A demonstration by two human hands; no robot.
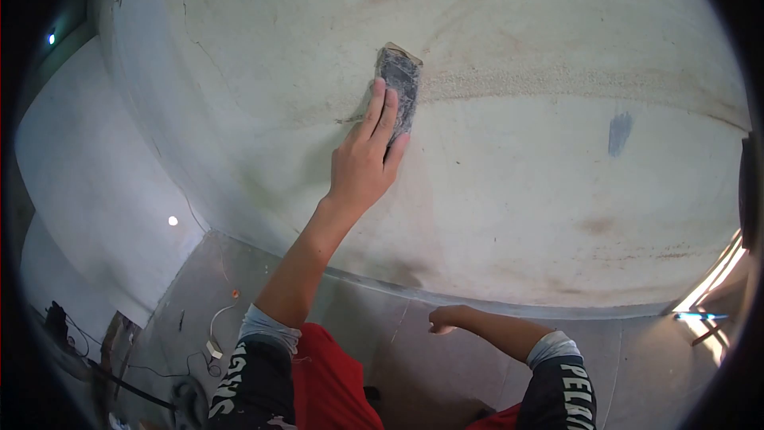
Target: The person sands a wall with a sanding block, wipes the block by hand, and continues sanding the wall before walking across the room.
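Left hand, fingers together, pins sandpaper to wall; right hand hangs curled. Pressed, not gripped, so the sandpaper could slip free.

The left hand presses sandpaper against the wall; right hand hangs curled.

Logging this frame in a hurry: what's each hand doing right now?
Left hand: holding sandpaper flat against the wall.
Right hand: loosely curled shut, nothing visible in it.
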